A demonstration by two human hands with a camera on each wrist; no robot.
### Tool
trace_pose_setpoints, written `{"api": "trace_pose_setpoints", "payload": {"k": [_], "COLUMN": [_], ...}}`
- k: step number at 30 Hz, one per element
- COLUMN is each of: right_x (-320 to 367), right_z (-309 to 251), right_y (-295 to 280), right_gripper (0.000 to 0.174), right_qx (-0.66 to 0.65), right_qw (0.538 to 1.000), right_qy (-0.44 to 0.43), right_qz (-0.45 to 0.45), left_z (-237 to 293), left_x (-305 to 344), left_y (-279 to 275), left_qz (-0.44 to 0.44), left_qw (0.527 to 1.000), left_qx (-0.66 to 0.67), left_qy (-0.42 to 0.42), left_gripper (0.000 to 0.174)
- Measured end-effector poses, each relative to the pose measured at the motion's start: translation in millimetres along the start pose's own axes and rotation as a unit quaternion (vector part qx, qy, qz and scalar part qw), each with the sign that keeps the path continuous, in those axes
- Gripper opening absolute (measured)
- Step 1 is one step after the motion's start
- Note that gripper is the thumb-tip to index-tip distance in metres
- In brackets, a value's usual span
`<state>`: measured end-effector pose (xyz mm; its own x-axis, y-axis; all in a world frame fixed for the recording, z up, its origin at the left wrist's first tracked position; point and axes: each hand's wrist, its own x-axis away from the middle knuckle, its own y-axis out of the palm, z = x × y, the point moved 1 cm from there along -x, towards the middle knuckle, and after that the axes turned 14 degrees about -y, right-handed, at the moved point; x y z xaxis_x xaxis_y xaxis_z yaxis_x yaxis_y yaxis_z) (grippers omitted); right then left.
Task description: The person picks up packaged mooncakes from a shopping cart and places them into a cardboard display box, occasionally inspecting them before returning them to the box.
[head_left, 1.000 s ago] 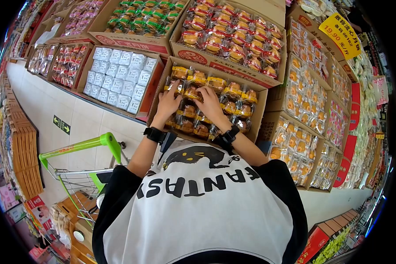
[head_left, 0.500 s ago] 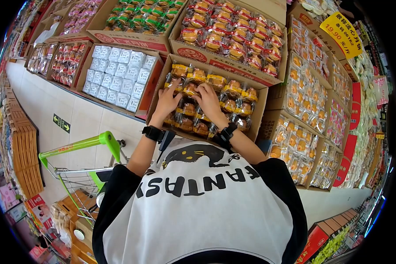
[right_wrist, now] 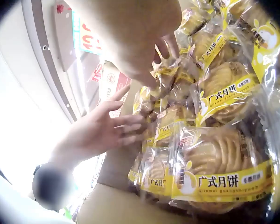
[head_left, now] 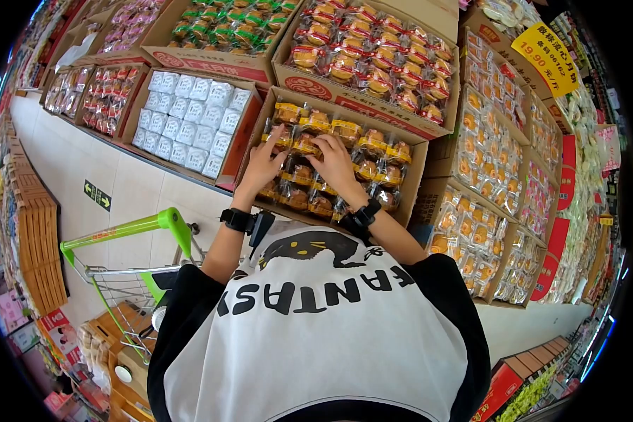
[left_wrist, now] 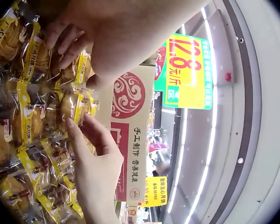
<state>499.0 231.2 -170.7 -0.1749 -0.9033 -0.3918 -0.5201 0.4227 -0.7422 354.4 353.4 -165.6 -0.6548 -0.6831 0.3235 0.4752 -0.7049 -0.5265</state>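
Mooncake packet [head_left: 305, 144] is lying lengthwise across us; our right hand [head_left: 333, 166] is pinching it, our left hand [head_left: 264, 166] spreading.

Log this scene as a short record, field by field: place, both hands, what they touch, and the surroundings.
place: shop display of boxed pastries
left hand: fingers spread over yellow-labelled packets
right hand: pinches one packet with thumb and fingertips
container: cardboard box around the yellow-labelled packets
beyond the box: red-labelled packets
left of the box: white-wrapped packets
cart: green-handled, on the person's left
yellow sign: reads 19.90
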Motion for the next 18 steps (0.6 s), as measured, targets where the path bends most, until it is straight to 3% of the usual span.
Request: {"api": "trace_pose_setpoints", "payload": {"k": [2, 6, 18], "right_x": [1, 0, 1], "right_z": [0, 3, -2], "right_y": [2, 4, -4], "right_gripper": [0.027, 0.028, 0.028], "right_qx": [-0.005, 0.008, 0.003], "right_qw": [1.0, 1.0, 1.0], "right_qy": [0.002, -0.018, -0.003], "right_qz": [-0.002, -0.005, 0.006], "left_z": [-3, -6, -11], "left_x": [3, 9, 14], "left_y": [-3, -3, 0], "left_qz": [-0.003, 0.039, 0.009], "left_qw": [0.999, 0.999, 0.998], "left_qx": [0.032, 0.003, 0.049], "left_qy": [-0.033, -0.017, -0.027], "left_gripper": [0.058, 0.057, 0.05]}}
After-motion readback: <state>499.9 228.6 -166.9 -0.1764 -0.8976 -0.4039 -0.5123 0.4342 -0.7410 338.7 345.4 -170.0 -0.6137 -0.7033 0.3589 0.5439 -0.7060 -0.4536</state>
